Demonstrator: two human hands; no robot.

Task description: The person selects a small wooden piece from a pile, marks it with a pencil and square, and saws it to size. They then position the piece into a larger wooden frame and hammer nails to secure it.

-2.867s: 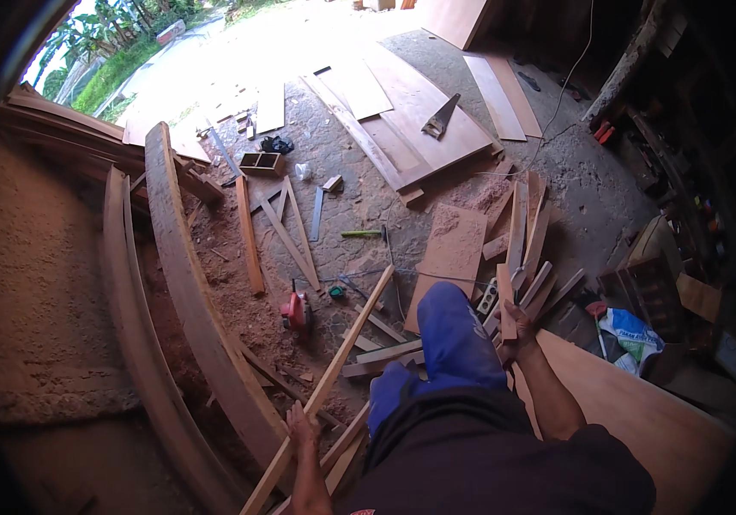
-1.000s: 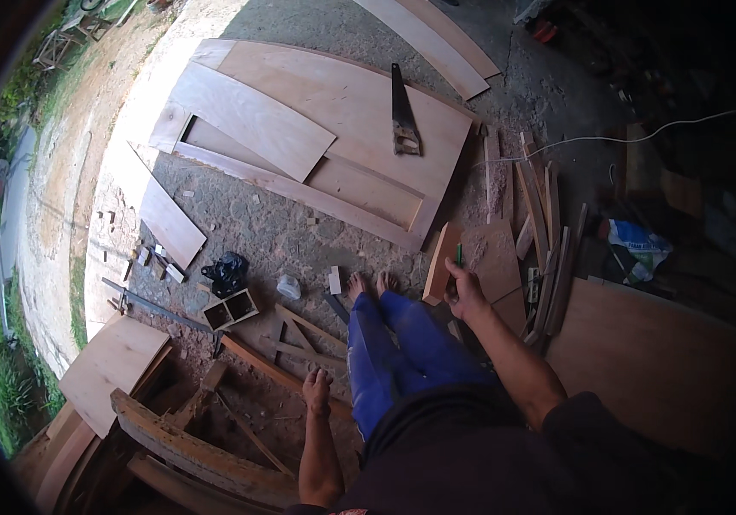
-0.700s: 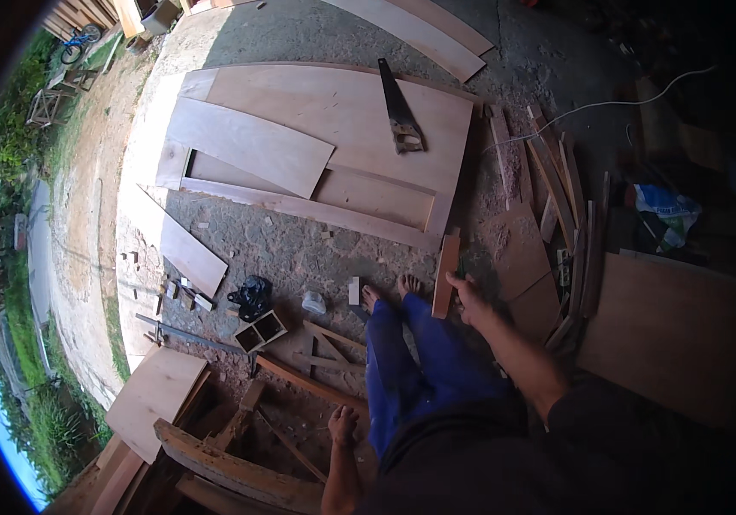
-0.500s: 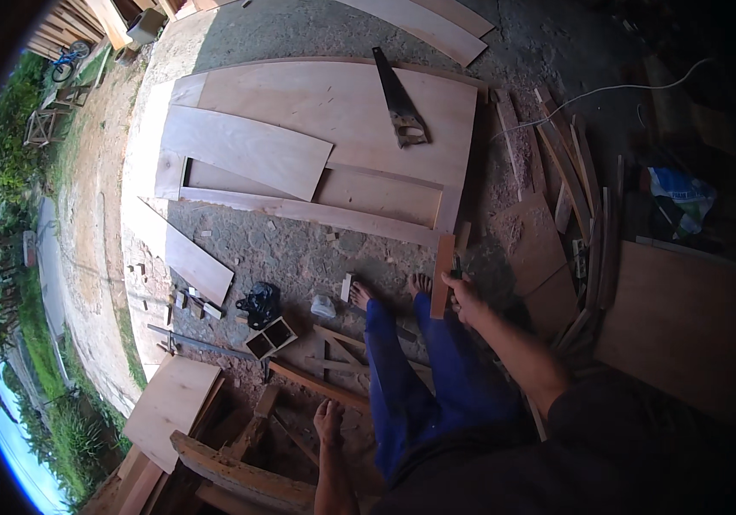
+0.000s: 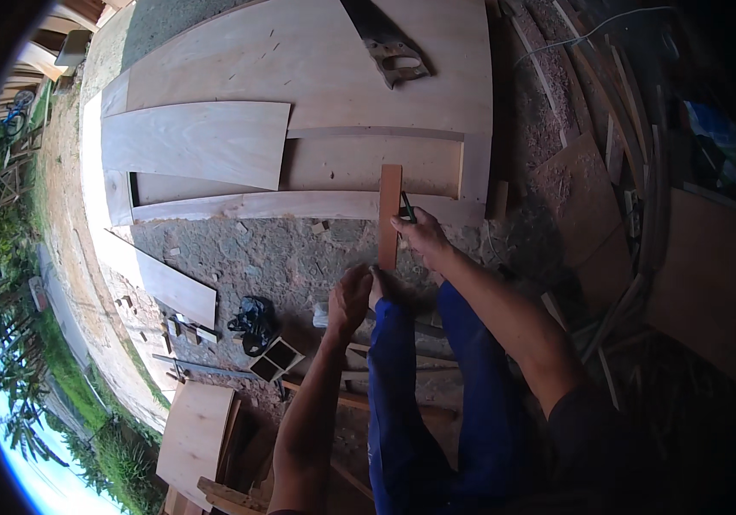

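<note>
My right hand [image 5: 422,233] is closed on a flat reddish-brown wooden strip [image 5: 391,197], with a dark pencil-like stick [image 5: 407,206] sticking up between its fingers. The strip's far end overlaps the front rail of a wooden door-like panel [image 5: 256,204]. By the strip's near end, just left of it, my left hand [image 5: 352,296] has its fingers curled in; whatever it may hold is hidden. On the panel's frame rests a loose pale plywood piece [image 5: 196,142], covering part of a long recess. A handsaw [image 5: 389,51] lies on the panel's far side.
On the rough floor to the left are a cut board [image 5: 166,275], a black plastic bag [image 5: 252,322] and a small divided wooden box [image 5: 276,359]. Plywood sheets [image 5: 196,438] stand lower left. Long wood offcuts [image 5: 612,94] and shavings clutter the right, where a thin cable runs.
Both hands have moved forward, the right one carrying the wooden strip to the panel's front rail. My left hand has come up beside the strip. The view has shifted closer to the panel.
</note>
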